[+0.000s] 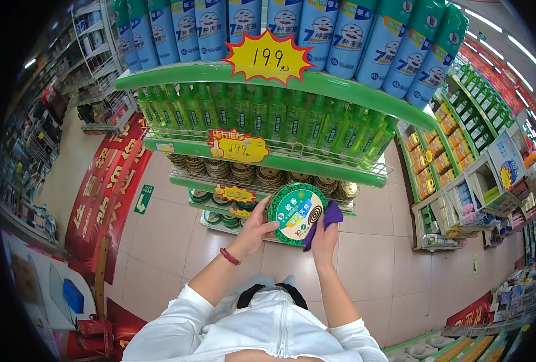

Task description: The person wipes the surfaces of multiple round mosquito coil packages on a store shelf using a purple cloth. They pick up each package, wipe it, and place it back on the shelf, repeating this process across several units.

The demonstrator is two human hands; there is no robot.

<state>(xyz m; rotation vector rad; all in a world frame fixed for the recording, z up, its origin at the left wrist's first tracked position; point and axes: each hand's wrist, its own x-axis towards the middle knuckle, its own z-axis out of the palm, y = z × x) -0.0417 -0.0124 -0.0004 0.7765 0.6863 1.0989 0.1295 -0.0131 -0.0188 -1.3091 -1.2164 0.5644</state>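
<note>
A round green tin of mosquito coils [296, 212], printed with a coil picture, is held up in front of the lower shelves, its lid facing me. My left hand [253, 229] grips it by the left rim, thumb on the lid's edge. At the tin's right side, my right hand [324, 240] holds a purple cloth [333, 213] against the rim. Behind the tin, stacks of gold and dark round tins [268, 177] line a shelf. More green round tins [225, 219] sit on the lowest shelves, partly hidden by my left hand.
Blue spray cans [245, 27] stand in a row on the top shelf, above green spray bottles [278, 117]. Starburst price tags [268, 56] stick out from the shelf edges. Stocked shelving [449, 190] stands at right; a red floor banner [107, 194] lies at left.
</note>
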